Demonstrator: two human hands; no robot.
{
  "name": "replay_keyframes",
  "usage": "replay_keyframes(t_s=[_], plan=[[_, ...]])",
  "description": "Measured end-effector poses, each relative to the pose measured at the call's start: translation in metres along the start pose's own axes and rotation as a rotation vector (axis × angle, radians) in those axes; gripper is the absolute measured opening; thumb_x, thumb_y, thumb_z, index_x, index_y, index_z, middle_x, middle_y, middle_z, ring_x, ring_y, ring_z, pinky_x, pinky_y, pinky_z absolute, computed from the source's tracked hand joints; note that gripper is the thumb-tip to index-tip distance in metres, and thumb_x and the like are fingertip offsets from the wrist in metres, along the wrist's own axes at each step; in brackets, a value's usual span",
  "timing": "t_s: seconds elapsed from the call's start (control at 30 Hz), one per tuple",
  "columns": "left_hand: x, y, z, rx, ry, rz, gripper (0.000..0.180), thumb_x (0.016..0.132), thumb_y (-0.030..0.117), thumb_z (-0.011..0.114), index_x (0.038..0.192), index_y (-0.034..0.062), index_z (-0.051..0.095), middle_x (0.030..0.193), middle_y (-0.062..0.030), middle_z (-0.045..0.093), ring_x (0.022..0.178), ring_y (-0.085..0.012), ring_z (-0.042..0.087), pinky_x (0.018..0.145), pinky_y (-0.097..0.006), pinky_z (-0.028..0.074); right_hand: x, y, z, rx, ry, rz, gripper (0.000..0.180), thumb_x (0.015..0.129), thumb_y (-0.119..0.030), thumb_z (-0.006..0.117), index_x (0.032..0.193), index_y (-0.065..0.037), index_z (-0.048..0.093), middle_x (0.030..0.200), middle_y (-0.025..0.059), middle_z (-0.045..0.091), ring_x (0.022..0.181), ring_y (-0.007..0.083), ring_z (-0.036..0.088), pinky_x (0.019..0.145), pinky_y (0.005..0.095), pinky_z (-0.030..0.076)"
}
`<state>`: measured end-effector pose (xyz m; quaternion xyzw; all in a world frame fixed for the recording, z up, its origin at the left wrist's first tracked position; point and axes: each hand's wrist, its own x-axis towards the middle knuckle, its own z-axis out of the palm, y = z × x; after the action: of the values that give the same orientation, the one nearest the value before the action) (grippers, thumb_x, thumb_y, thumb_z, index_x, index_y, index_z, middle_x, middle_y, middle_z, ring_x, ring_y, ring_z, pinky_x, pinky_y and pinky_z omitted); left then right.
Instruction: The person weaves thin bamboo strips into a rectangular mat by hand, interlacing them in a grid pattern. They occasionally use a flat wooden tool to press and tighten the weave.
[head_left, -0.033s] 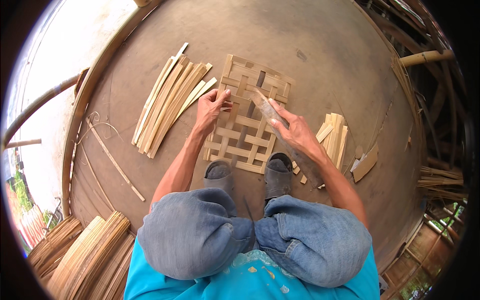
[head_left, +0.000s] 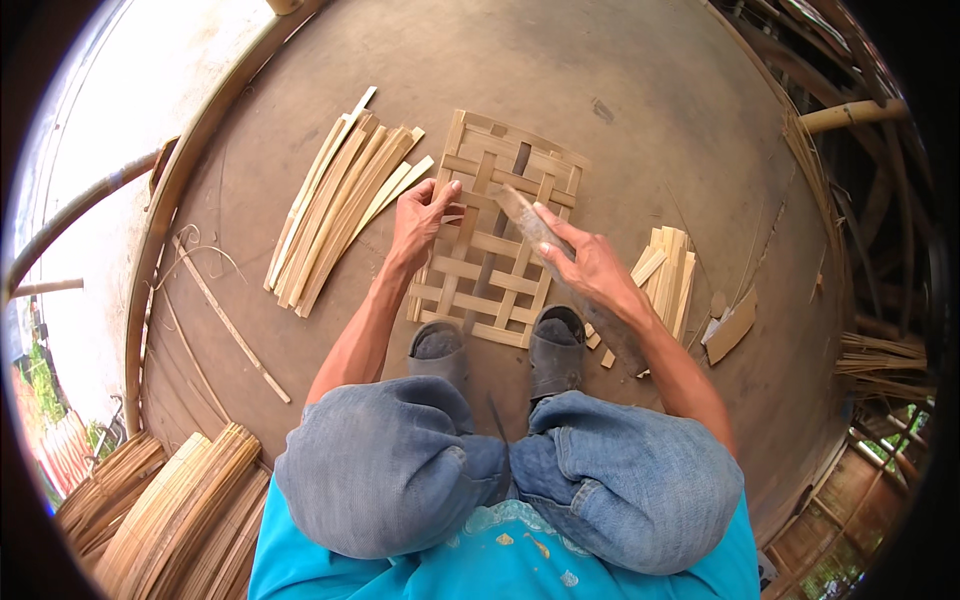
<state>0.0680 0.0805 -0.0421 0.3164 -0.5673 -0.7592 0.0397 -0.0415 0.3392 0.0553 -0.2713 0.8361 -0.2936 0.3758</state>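
Observation:
Flat on the ground in front of my sandaled feet lies an open-weave panel of bamboo strips [head_left: 492, 243], with a dark strip running lengthwise through its middle. My left hand [head_left: 424, 222] pinches the panel's left edge, thumb on top and fingers curled. In my right hand [head_left: 592, 268] is a long, flat, brown-grey blade-like tool [head_left: 522, 214]. It slants over the panel's right side, its far tip close to the weave near the middle. Whether that tip touches the strips I cannot tell. The tool's near end passes beneath my right wrist.
Loose bamboo strips [head_left: 345, 205] lie left of the panel, and a shorter bundle [head_left: 668, 275] is at the right. A cardboard-like scrap [head_left: 731, 326] sits beyond it. Thin canes [head_left: 232, 318] and stacked strips [head_left: 185, 510] occupy the left side. Bamboo poles [head_left: 852, 116] stick in at the right.
The blade-like tool and my right hand have shifted slightly left and toward me. My left hand and the panel stay in place.

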Motion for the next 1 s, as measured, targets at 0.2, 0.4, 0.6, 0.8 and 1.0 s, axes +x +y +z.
replay_keyframes(t_s=[0.2, 0.4, 0.6, 0.8, 1.0], plan=[[0.003, 0.006, -0.006, 0.028, -0.030, 0.035, 0.039, 0.100, 0.038, 0.075, 0.109, 0.0002, 0.068, 0.101, -0.0098, 0.074, 0.086, -0.0171, 0.073, 0.073, -0.032, 0.061, 0.005, -0.007, -0.018, 0.200, 0.283, -0.059, 0.062, 0.104, -0.031, 0.062, 0.162, -0.026, 0.041, 0.144, 0.0223, 0.062, 0.134, 0.0408, 0.059, 0.112, 0.0447, 0.050], [0.006, 0.002, -0.005, 0.030, -0.041, 0.028, 0.037, 0.101, 0.037, 0.074, 0.108, 0.0009, 0.069, 0.101, -0.0091, 0.074, 0.085, -0.0165, 0.072, 0.072, -0.031, 0.060, 0.008, 0.010, 0.000, 0.083, 0.099, -0.119, 0.062, 0.105, -0.031, 0.063, 0.162, -0.024, 0.042, 0.154, 0.0145, 0.056, 0.140, 0.0334, 0.055, 0.117, 0.0439, 0.046], [0.004, 0.001, -0.006, 0.022, -0.044, 0.055, 0.034, 0.102, 0.035, 0.074, 0.100, 0.0013, 0.068, 0.096, -0.0065, 0.073, 0.083, -0.0146, 0.072, 0.074, -0.031, 0.059, 0.005, -0.008, -0.010, 0.221, 0.255, -0.057, 0.062, 0.104, -0.029, 0.063, 0.162, -0.027, 0.042, 0.141, 0.0226, 0.065, 0.127, 0.0424, 0.064, 0.107, 0.0485, 0.052], [0.007, -0.005, -0.012, 0.014, -0.072, 0.068, 0.035, 0.102, 0.036, 0.073, 0.105, 0.0014, 0.068, 0.099, -0.0075, 0.073, 0.086, -0.0146, 0.072, 0.077, -0.031, 0.060, -0.006, -0.005, 0.002, 0.050, -0.001, -0.083, 0.062, 0.105, -0.031, 0.064, 0.162, -0.024, 0.042, 0.142, 0.0201, 0.066, 0.133, 0.0359, 0.063, 0.112, 0.0449, 0.049], [0.002, 0.000, -0.006, 0.020, -0.064, 0.073, 0.033, 0.102, 0.035, 0.073, 0.098, 0.0032, 0.067, 0.094, -0.0052, 0.072, 0.083, -0.0134, 0.071, 0.075, -0.030, 0.059, 0.001, 0.001, 0.003, 0.191, 0.288, -0.134, 0.061, 0.104, -0.029, 0.061, 0.162, -0.022, 0.041, 0.144, 0.0231, 0.062, 0.135, 0.0425, 0.058, 0.113, 0.0457, 0.049]])
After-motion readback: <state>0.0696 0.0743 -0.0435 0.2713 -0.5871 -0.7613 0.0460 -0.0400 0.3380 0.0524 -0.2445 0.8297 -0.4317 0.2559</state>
